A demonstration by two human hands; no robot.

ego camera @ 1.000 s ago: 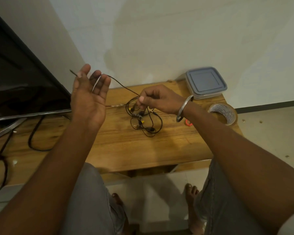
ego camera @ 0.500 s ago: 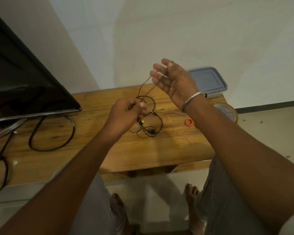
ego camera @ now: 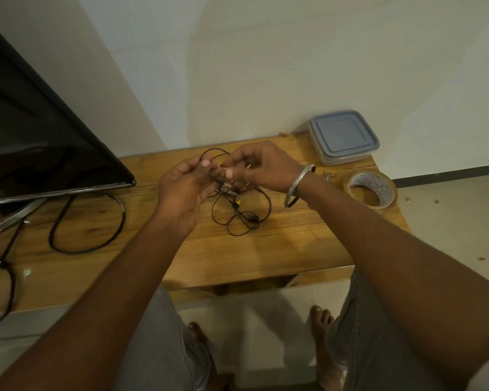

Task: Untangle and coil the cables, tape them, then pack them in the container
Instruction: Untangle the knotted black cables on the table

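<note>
A thin black tangled cable [ego camera: 242, 214] with small plugs hangs in loops onto the wooden table [ego camera: 266, 249]. My left hand [ego camera: 185, 190] pinches a loop of it between thumb and fingers. Close beside it, my right hand [ego camera: 261, 167], with a metal bangle on the wrist, pinches the same tangle. The two hands nearly touch above the table's middle. A clear container with a blue-grey lid [ego camera: 343, 136], closed, stands at the table's back right corner. A roll of brown tape [ego camera: 371, 189] lies at the right edge.
A black TV screen [ego camera: 40, 142] stands at the left with a thick black cable [ego camera: 88, 221] looped on the table under it. More cables lie at the far left. My knees and bare feet are below the table's front edge. A white wall is behind.
My right hand came down from its raised, open pose to the tangle and took hold of it. My left hand stayed at the tangle, having come there from a raised position a second ago.
</note>
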